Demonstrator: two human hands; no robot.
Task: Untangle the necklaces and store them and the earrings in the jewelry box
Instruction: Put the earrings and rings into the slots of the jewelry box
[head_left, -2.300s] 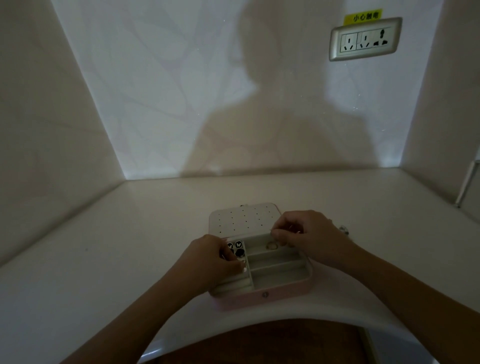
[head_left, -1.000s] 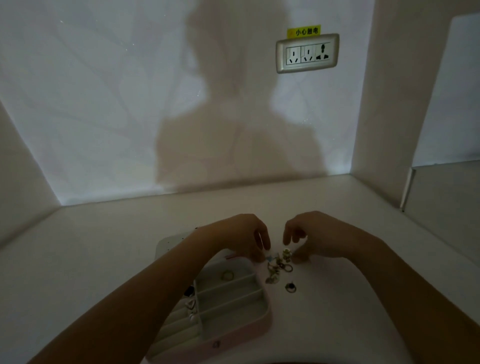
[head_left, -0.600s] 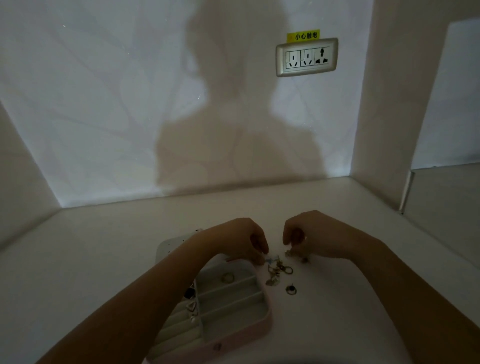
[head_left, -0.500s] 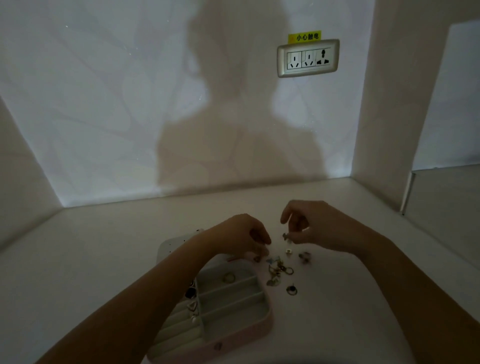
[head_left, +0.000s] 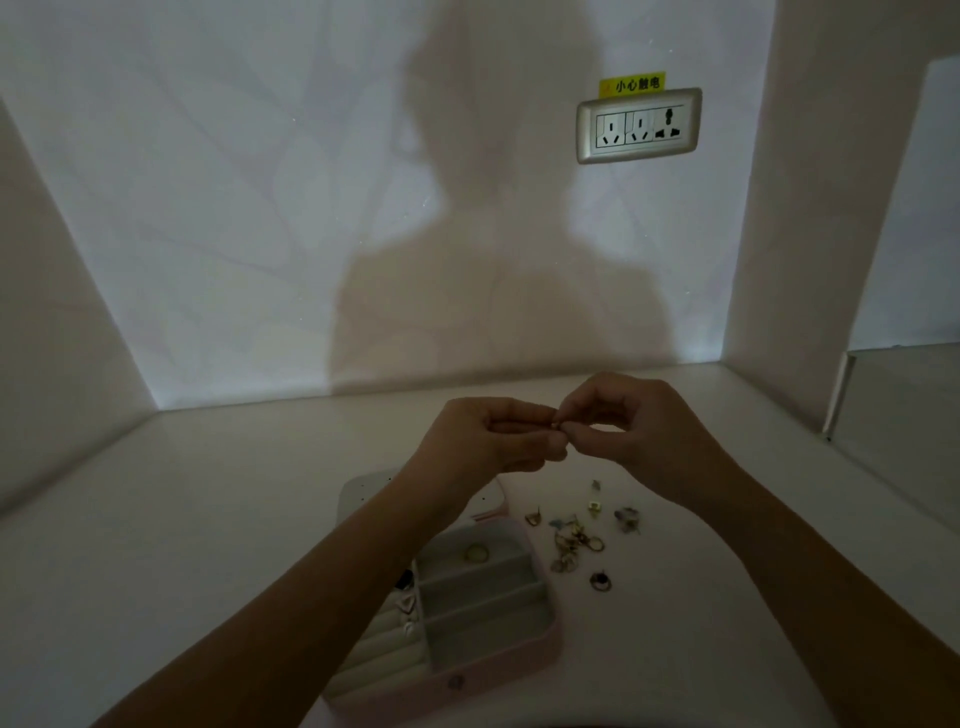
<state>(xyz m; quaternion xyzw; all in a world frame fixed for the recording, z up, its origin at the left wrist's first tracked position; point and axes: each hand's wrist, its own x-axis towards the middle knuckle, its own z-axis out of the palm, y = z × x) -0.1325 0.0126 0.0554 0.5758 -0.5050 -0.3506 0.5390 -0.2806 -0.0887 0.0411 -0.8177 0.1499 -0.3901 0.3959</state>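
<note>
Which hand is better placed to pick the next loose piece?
Probably right. Both hands pinch a tiny metal piece; the right hand hangs nearer the scattered small jewellery, beside the open pink jewelry box; the left hand hangs over its lid.

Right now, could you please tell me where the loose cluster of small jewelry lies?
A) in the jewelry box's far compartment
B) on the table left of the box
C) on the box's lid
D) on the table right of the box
D: the loose cluster lies on the table just right of the open jewelry box, outside its compartments; the left hand and right hand pinch one small piece between them.
</note>
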